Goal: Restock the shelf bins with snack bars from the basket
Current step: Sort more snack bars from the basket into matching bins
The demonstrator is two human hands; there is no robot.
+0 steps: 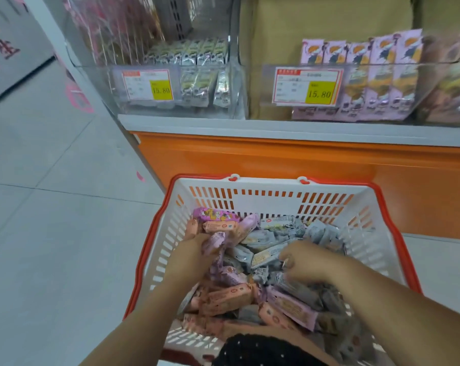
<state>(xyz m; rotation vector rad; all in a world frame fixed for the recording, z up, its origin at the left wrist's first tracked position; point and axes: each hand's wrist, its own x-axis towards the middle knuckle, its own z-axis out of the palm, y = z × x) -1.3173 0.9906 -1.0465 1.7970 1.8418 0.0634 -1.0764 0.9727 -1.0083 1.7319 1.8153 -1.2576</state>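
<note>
A white basket (pixel 263 198) with a red rim sits on the floor below me, filled with several purple, orange and grey snack bars. My left hand (pixel 188 256) is inside it on the left and grips a bunch of purple bars (pixel 215 244). On the right, my right hand (pixel 307 261) reaches into the grey bars (pixel 263 253) with curled fingers; what it holds is hidden. Above, a clear shelf bin (pixel 170 87) holds grey-green bars. A second clear bin (pixel 355 101) to its right holds upright purple bars.
An orange cabinet front (pixel 276 159) with a grey ledge stands between the basket and the bins. Yellow price tags reading 15.80 hang on both bin fronts. Grey tiled floor (pixel 51 207) stretches to the left. My knee in dark dotted fabric (pixel 260 351) shows at the bottom.
</note>
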